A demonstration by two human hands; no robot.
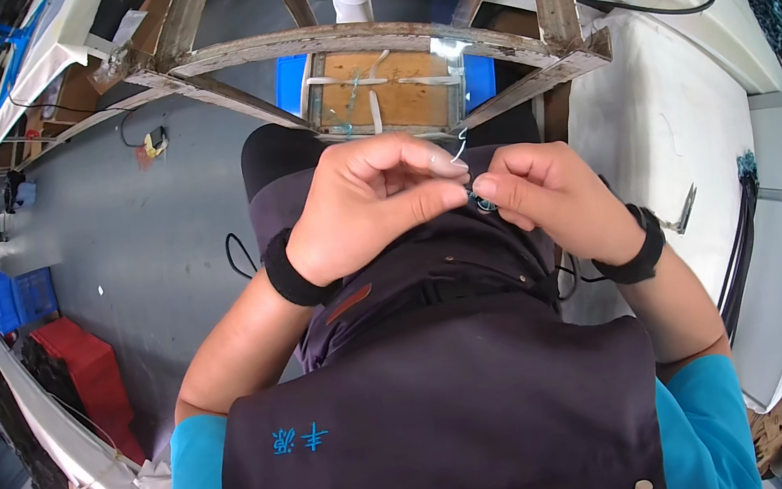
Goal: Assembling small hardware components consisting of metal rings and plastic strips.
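Above my lap, my left hand (366, 198) and my right hand (550, 188) meet fingertip to fingertip. A thin pale cord (461, 145) rises in a small curl from the left fingertips, which are pinched together. Just below, a small dark and teal piece (484, 202) shows at the right thumb and forefinger; it looks like coiled or knotted cord, but is too small to tell for certain. The right fingers are closed on it. Whether the pale cord and the teal piece are joined is hidden by the fingertips.
Ahead is a worn wooden frame (360, 38), with a wooden board (389, 93) bearing tape strips beyond it. To the right is a white-covered table (641, 126) with a small metal tool (685, 209). Red (92, 375) and blue (20, 298) crates stand at left.
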